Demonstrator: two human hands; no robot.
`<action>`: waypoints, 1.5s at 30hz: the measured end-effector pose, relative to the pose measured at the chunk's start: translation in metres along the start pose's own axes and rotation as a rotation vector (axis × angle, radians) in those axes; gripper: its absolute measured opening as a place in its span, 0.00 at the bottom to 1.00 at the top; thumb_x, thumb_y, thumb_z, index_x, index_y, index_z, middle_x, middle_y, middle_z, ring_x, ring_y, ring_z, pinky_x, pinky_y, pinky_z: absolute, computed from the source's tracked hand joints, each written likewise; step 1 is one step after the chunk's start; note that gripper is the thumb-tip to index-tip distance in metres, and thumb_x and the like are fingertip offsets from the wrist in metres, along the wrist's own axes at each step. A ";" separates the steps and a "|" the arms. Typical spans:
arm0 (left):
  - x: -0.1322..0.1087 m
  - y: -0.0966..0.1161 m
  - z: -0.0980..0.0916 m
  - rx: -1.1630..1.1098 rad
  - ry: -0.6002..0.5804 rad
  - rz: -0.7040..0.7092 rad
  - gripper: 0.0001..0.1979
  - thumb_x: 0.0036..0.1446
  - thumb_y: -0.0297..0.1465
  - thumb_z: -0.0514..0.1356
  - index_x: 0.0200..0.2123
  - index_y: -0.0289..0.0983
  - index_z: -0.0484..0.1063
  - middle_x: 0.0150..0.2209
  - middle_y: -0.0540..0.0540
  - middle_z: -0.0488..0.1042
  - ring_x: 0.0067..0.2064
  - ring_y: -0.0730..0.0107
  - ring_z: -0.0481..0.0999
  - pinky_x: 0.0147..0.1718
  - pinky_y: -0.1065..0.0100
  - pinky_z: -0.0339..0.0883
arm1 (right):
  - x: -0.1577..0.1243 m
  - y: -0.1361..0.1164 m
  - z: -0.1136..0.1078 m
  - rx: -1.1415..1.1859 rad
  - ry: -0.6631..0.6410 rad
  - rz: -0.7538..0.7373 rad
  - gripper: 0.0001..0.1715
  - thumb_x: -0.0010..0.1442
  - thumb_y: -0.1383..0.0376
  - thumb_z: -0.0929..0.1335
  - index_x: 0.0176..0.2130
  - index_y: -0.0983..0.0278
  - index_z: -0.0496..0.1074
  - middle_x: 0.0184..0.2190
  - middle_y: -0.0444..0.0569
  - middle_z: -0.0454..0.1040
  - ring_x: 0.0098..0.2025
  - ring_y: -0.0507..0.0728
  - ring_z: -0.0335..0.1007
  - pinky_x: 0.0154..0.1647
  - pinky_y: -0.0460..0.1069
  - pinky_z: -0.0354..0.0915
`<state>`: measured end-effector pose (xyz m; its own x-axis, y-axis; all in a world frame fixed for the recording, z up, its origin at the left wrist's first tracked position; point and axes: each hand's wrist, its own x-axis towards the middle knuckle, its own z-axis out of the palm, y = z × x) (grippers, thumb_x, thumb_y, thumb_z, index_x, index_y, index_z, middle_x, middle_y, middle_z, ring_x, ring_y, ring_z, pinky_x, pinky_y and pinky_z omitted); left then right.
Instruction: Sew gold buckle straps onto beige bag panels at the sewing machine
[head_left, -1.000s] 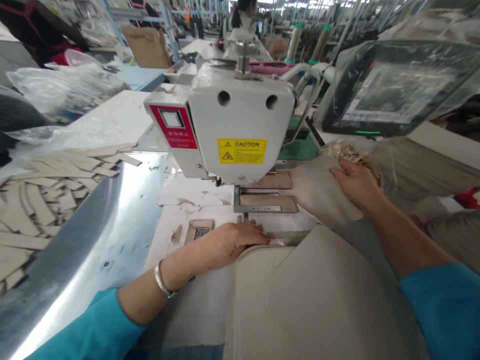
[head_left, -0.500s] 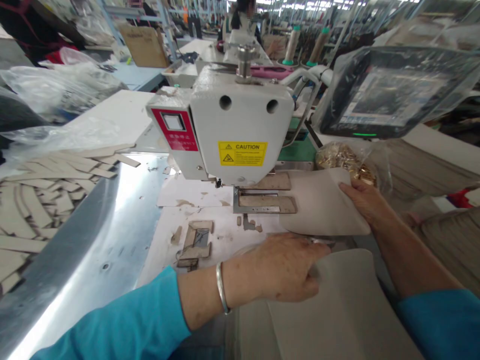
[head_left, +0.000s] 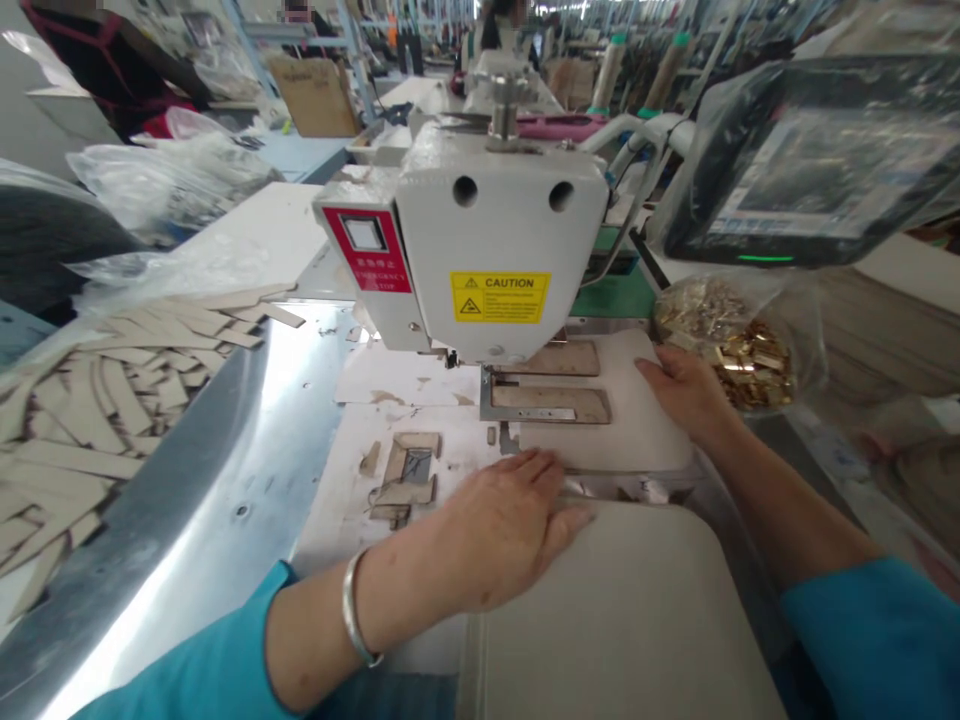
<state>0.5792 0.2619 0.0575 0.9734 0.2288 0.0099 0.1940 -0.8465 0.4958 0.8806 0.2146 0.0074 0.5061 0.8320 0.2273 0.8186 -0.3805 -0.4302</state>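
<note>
A beige panel point(head_left: 637, 440) of leather-like sheet lies flat on the machine bed, its left part under the U-shaped metal clamp point(head_left: 517, 413) with brown pads. My right hand point(head_left: 694, 400) grips this panel near its right edge, thumb on top. At the panel's near left edge rests my left hand point(head_left: 510, 530), palm down, fingers extended and thumb apart. Below that hand, a second beige panel point(head_left: 630, 610) lies on top of others at the front. Above the clamp stands the white head of a sewing machine point(head_left: 502, 230).
Beige strips point(head_left: 112, 390) are heaped on the left of the metal table point(head_left: 255, 480). A clear bag of gold-coloured metal parts point(head_left: 750, 360) sits behind my right hand. A plastic-wrapped screen point(head_left: 832, 170) overhangs the right side. Taped-down board pieces point(head_left: 405, 475) lie left of the clamp.
The panel has slid left, further under the clamp, with my right hand on it. My left hand has moved left from the front panel to the near edge of the clamped one.
</note>
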 end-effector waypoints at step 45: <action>-0.029 -0.074 0.012 0.401 0.225 0.282 0.18 0.70 0.31 0.48 0.55 0.28 0.68 0.61 0.34 0.66 0.52 0.59 0.74 0.52 0.58 0.72 | -0.070 0.016 0.033 -0.397 -0.059 -0.569 0.35 0.69 0.58 0.54 0.66 0.78 0.56 0.65 0.70 0.58 0.68 0.68 0.53 0.66 0.64 0.55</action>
<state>0.5380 0.3117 0.0099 0.9528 0.0258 0.3025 0.0025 -0.9970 0.0769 0.8497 0.1640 -0.0444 -0.0376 0.9620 0.2705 0.9953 0.0119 0.0962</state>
